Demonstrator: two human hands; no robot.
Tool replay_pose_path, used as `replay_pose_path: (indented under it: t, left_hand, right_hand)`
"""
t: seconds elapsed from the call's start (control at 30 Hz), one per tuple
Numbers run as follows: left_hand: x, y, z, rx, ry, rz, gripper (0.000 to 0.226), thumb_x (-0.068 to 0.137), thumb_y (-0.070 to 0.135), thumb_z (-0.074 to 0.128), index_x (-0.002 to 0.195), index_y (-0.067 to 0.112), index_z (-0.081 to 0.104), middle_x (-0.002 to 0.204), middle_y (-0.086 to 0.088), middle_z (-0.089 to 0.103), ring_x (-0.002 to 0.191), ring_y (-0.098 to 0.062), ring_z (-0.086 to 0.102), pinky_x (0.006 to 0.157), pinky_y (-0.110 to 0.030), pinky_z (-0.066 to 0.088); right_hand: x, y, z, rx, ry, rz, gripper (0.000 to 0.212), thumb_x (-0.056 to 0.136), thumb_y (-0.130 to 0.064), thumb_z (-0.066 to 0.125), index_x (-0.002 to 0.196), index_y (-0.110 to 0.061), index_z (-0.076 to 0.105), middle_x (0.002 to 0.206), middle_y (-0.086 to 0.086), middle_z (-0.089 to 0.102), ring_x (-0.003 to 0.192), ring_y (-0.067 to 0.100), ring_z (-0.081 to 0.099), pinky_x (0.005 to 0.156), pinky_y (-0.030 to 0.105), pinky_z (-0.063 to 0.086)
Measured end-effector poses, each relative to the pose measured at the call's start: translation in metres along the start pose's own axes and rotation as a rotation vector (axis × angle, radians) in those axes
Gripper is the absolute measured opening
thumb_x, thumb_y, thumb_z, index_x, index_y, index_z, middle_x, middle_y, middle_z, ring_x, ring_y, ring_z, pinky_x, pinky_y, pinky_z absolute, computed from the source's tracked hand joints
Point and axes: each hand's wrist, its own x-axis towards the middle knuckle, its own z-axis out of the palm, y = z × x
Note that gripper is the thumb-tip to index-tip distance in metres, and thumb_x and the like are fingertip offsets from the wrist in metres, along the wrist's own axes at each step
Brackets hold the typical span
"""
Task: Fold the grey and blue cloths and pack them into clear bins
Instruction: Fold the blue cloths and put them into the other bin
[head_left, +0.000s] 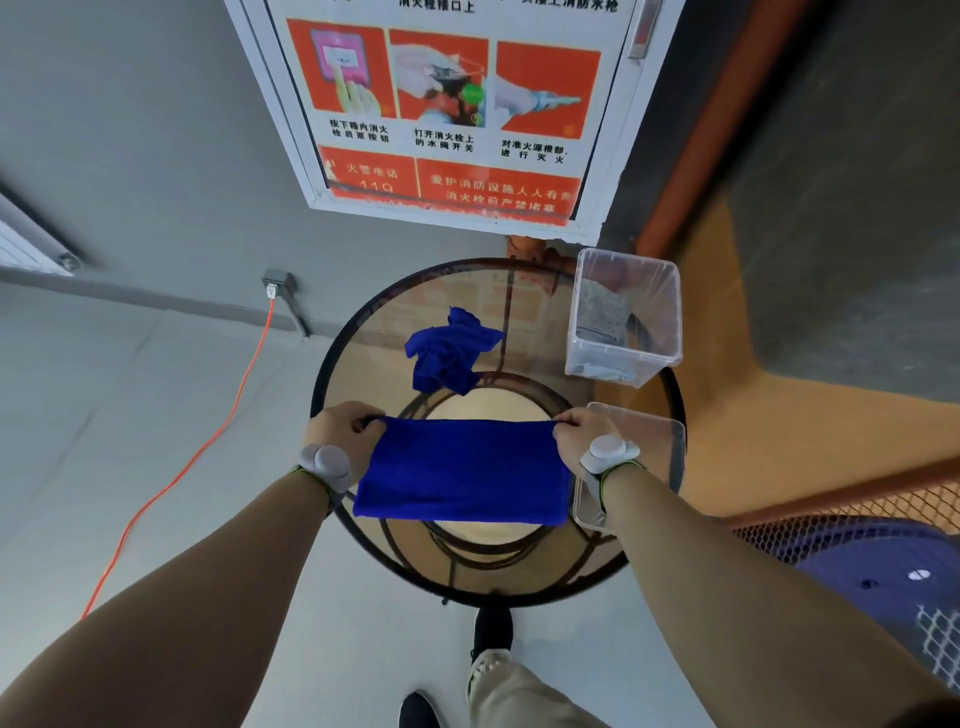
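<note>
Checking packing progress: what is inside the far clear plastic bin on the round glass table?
Grey cloth lies inside the far clear plastic bin, on its left side. How many pieces are stacked cannot be told; lower layers are covered.

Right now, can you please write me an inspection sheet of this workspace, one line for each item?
Surface: round glass table on a dark metal frame.
Job's things: folded blue cloth nearest the person; crumpled blue cloth behind it; far clear bin holding grey cloths; near clear bin, partly hidden by the right arm, looks empty.
Clutter: nothing seen.
Hands: left hand and right hand each pinch a far corner of the folded blue cloth.
Cables: orange cable on the floor, from a wall socket, left of the table.
Surroundings: fire safety poster; orange mesh fence at the right.
</note>
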Motion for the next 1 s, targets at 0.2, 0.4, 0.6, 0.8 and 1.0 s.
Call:
replay_pose_path:
  t: [0.2, 0.4, 0.6, 0.8, 1.0]
  left_hand:
    - [0.015, -0.008, 0.014, -0.021, 0.056, -0.155, 0.032, 0.098, 0.041, 0.063, 0.126, 0.025, 0.064, 0.107, 0.005, 0.069, 0.088, -0.019, 0.064, 0.075, -0.039, 0.060]
    - [0.005, -0.008, 0.017, 0.103, 0.058, -0.310, 0.043, 0.096, 0.048, 0.058, 0.128, 0.018, 0.059, 0.099, 0.004, 0.065, 0.078, -0.017, 0.059, 0.066, -0.030, 0.046]
    - [-0.026, -0.012, 0.009, 0.139, -0.013, -0.423, 0.038, 0.095, 0.041, 0.055, 0.124, 0.018, 0.058, 0.082, 0.010, 0.060, 0.069, -0.011, 0.058, 0.052, -0.026, 0.040]
    - [-0.054, -0.014, -0.001, 0.174, -0.113, -0.466, 0.025, 0.092, 0.040, 0.055, 0.106, 0.019, 0.055, 0.089, 0.001, 0.063, 0.075, -0.020, 0.061, 0.060, -0.031, 0.052]
    - [-0.062, -0.015, -0.004, 0.189, -0.245, -0.445, 0.011, 0.094, 0.028, 0.055, 0.095, 0.017, 0.057, 0.093, -0.006, 0.064, 0.074, -0.022, 0.062, 0.054, -0.030, 0.048]
  right_hand:
    - [0.034, -0.002, 0.000, -0.131, 0.008, -0.049, 0.016, 0.095, -0.024, 0.061, 0.108, -0.022, 0.070, 0.108, 0.000, 0.071, 0.098, 0.023, 0.064, 0.083, 0.030, 0.050]
    - [0.041, -0.036, 0.005, -0.223, 0.037, -0.180, 0.014, 0.094, -0.025, 0.061, 0.100, -0.019, 0.072, 0.102, 0.000, 0.072, 0.096, 0.023, 0.066, 0.088, 0.036, 0.057]
    - [0.026, -0.082, 0.050, -0.256, -0.129, -0.303, 0.016, 0.096, -0.019, 0.060, 0.101, -0.008, 0.070, 0.100, 0.009, 0.073, 0.096, 0.030, 0.067, 0.087, 0.041, 0.059]
    - [0.010, -0.117, 0.109, -0.334, -0.249, -0.394, 0.005, 0.096, -0.023, 0.063, 0.098, -0.020, 0.067, 0.090, -0.009, 0.067, 0.093, 0.021, 0.066, 0.080, 0.033, 0.056]
    - [-0.002, -0.151, 0.152, -0.525, -0.284, -0.526, 0.023, 0.095, -0.022, 0.063, 0.118, -0.021, 0.067, 0.123, -0.004, 0.062, 0.103, 0.021, 0.065, 0.084, 0.036, 0.056]
